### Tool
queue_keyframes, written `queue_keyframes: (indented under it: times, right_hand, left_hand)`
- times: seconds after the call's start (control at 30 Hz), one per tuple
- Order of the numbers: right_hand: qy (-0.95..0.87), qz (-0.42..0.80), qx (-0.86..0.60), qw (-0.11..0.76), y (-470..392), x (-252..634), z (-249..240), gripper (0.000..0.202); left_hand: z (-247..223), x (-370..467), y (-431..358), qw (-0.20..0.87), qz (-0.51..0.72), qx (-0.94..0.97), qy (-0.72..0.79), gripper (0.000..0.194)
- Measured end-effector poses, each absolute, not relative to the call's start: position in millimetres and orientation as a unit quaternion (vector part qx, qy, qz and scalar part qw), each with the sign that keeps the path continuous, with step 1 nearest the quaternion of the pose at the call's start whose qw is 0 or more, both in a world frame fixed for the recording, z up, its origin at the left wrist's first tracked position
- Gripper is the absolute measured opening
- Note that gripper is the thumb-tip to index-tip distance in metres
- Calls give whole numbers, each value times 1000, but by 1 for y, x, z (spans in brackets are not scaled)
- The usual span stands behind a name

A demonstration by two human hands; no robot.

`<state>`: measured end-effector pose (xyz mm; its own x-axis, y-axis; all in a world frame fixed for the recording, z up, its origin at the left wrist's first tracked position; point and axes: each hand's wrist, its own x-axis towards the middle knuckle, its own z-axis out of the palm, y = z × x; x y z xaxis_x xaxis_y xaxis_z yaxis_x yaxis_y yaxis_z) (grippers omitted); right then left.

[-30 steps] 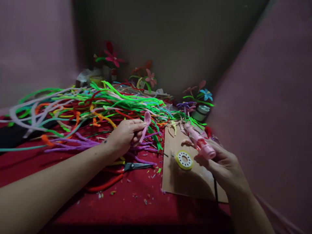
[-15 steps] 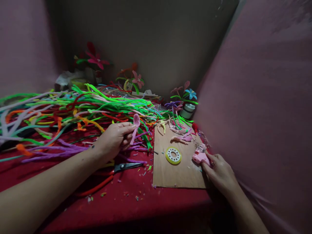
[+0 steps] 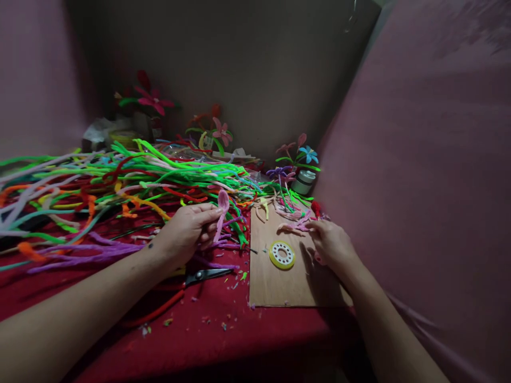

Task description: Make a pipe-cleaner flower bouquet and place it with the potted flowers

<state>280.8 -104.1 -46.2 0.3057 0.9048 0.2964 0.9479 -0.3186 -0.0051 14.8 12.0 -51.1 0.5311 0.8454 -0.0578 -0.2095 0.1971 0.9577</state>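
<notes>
My left hand (image 3: 187, 231) pinches a pink pipe-cleaner loop (image 3: 222, 206) upright over the red cloth, in front of a big heap of coloured pipe cleaners (image 3: 131, 178). My right hand (image 3: 331, 243) lies palm down on the brown cardboard sheet (image 3: 279, 284). Its fingertips touch a small pile of pink bent pieces (image 3: 293, 224), and nothing is lifted in them. A sliver of the pink glue gun (image 3: 318, 259) shows under that hand. A yellow and white ring (image 3: 282, 254) lies on the cardboard between my hands.
Scissors with red handles (image 3: 199, 277) lie on the red cloth (image 3: 223, 340) below my left hand, among small scraps. Finished pipe-cleaner flowers (image 3: 297, 157) in small pots stand along the back wall. A pink wall (image 3: 419, 159) closes off the right side.
My right hand put the pink glue gun down on the cardboard's right edge, then moved up and left to the pink pieces. My left hand kept hold of the pink loop.
</notes>
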Motion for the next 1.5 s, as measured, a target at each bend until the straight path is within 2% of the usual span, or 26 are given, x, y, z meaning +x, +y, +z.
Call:
queue_keyframes:
  times: [0.3,0.6,0.83,0.97,1.07,1.13,1.3,1.5]
  right_hand:
    - [-603,-70,-794,10,-65,277,-38,24]
    - [-594,-66,-801,42,-59,291,-47,18]
    - [-534,-70,-827,160,-69,306,-38,21]
    - [-495,-19,-786,371,-78,305,-34,19]
    - [-462,83,-716,516,-84,295,-31,11]
    - [-452,162,-656,582,-86,282,-30,9]
    - [-407,370,-526,649,-85,234,-30,17]
    - [-317,550,-445,632,-70,185,-27,40]
  left_hand:
    - [-55,14,11,720,366,507,303,22]
    - [-58,14,12,723,365,500,305,23]
    - [-60,14,13,715,365,515,302,21]
    - [-62,14,14,715,362,518,299,20]
    - [-62,14,14,714,363,518,299,20]
    - [-62,14,14,713,366,518,300,21]
    - [-58,15,10,706,365,525,304,21]
    - [-59,13,8,705,370,529,293,16]
